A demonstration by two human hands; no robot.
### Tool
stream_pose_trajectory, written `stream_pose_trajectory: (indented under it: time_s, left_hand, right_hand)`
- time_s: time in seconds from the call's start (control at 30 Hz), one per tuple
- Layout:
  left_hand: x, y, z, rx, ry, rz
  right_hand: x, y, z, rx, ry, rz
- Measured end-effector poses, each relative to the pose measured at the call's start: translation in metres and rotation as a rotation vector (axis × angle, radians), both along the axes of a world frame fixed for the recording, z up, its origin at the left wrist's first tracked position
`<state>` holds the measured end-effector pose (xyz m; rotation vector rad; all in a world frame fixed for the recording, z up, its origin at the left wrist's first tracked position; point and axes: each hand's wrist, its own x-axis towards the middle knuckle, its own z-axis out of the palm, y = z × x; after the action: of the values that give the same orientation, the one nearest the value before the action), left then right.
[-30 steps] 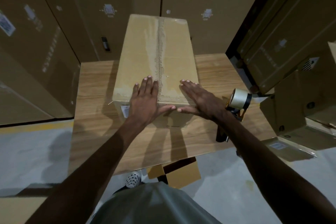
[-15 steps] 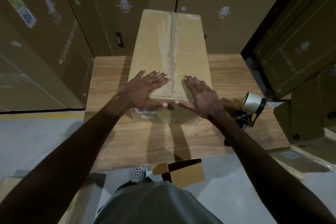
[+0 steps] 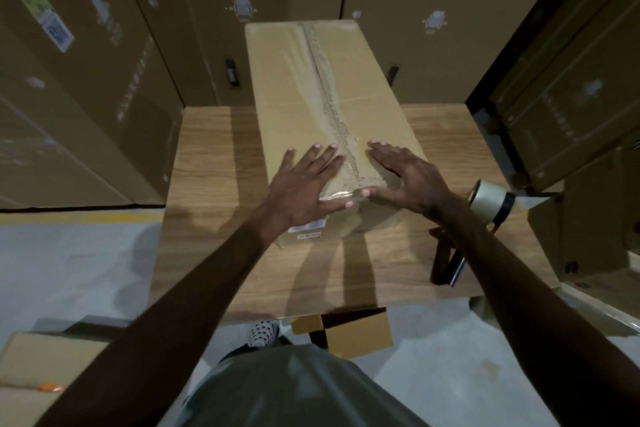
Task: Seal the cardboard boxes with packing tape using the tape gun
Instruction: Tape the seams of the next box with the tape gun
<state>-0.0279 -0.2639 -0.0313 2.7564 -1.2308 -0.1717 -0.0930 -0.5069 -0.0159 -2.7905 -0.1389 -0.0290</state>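
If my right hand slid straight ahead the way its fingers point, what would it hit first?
Probably the tape seam down the cardboard box: the right hand lies flat just beside it, fingers angled slightly inward.

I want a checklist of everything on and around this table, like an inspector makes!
Surface: wooden table, bare wood both sides of the box.
Job's things: cardboard box, taped along its top seam; tape gun lying at the table's right edge.
Clutter: small box on the floor under the table.
Hands: left hand and right hand flat on the box's near end.
Cables: nothing seen.
Surroundings: tall stacked cartons all around.
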Motion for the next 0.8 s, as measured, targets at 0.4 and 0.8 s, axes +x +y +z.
stream_pose_trajectory:
  time_s: [0.4,0.8]
  left_hand:
    - [0.014,-0.001,-0.004,-0.363,0.124,0.043]
    - [0.068,0.050,0.001,-0.053,0.022,-0.458]
  right_hand:
    - [0.006,-0.014,-0.032,-0.302,-0.293,0.209]
    - [-0.010,-0.026,-0.025,-0.011,-0.162,-0.069]
